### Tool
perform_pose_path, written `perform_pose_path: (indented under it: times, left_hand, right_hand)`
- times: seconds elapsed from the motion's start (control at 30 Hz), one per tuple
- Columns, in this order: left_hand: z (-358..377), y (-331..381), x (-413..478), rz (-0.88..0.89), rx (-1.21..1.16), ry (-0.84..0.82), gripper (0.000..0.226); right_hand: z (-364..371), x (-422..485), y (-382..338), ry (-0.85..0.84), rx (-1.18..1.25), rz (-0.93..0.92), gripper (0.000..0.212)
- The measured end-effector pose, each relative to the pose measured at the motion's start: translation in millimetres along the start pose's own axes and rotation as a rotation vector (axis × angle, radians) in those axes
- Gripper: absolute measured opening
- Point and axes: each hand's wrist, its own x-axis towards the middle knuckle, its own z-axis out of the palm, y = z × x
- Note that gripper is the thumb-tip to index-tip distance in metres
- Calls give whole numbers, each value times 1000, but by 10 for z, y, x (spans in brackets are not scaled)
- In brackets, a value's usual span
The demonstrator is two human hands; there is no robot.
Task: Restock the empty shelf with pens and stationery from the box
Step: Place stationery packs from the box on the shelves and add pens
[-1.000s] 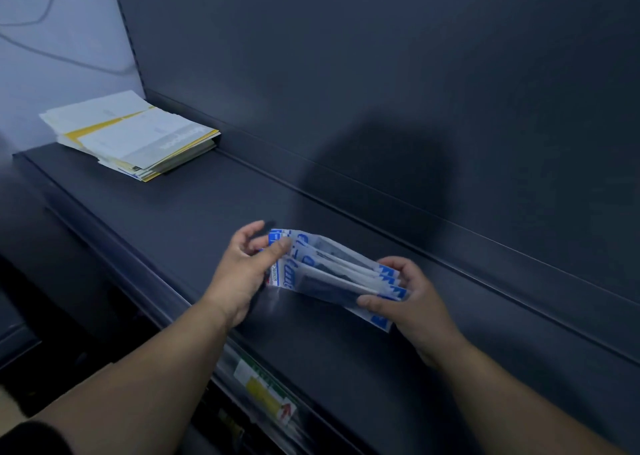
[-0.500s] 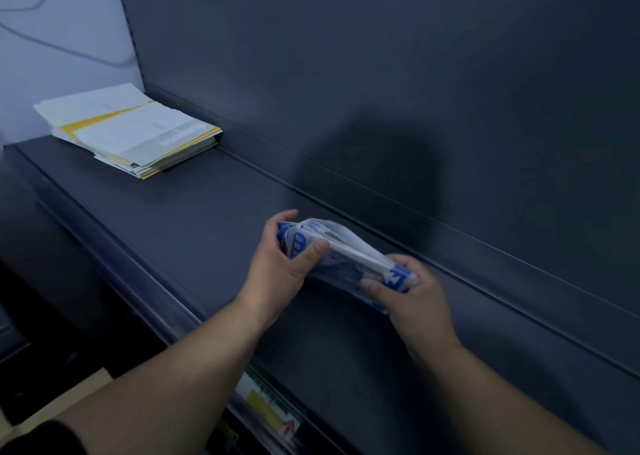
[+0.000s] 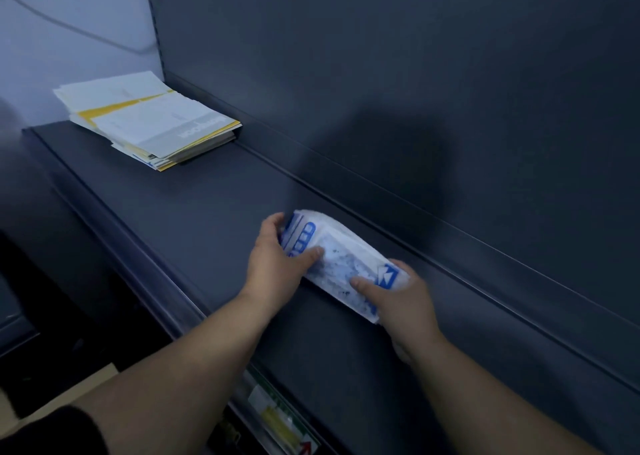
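Note:
A bundle of white-and-blue stationery packets [image 3: 337, 254] lies on the dark shelf [image 3: 207, 219], close to the back panel. My left hand [image 3: 277, 264] grips the bundle's left end, thumb on its front face and fingers curled over the top. My right hand [image 3: 401, 299] grips the right end, with its thumb pressed on the front of the packets. The packets are squared into one stack between both hands. The box is mostly out of view.
A stack of white and yellow papers [image 3: 149, 122] lies at the shelf's far left. The shelf's front rail carries a price label [image 3: 280, 420]. A cardboard edge [image 3: 69, 395] shows at the lower left. The dark back panel [image 3: 415, 91] rises behind the shelf.
The packets were fanned out a second ago; both hands have pushed them together into one stack and moved it back toward the rear of the shelf.

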Motion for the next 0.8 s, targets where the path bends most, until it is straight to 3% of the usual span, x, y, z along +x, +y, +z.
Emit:
perform_pose_path:
  times: [0.1,0.2,0.3,0.43,0.5,0.63,0.8]
  left_hand:
    - [-51,-27,8,67,167,-32,98]
    - [-60,-117,-56,136,371,-90,94]
    - [-69,-189,-112,153,569,-115,88]
    - [-69,-228,-110,99,669,-102,88]
    - [-69,-244,-91,83,686,-118,88]
    - [-107,-247,18,77,770,-235,80]
    - [-223,-191,163,72,672,-243,65]
  right_hand:
    - [205,126,-33,128,-23,66,48]
    - [308,242,-90,173,-315,-31,60]
    - [335,290,-119,106,-510,-63,62]
    - [273,248,-74,42,-776,-125,100]
    - [244,175,-22,-39,-871,-168,107]
    - [255,106,101,-161,-1114,-233,88]
    - [363,89,144,-143,-1345,-314,69]
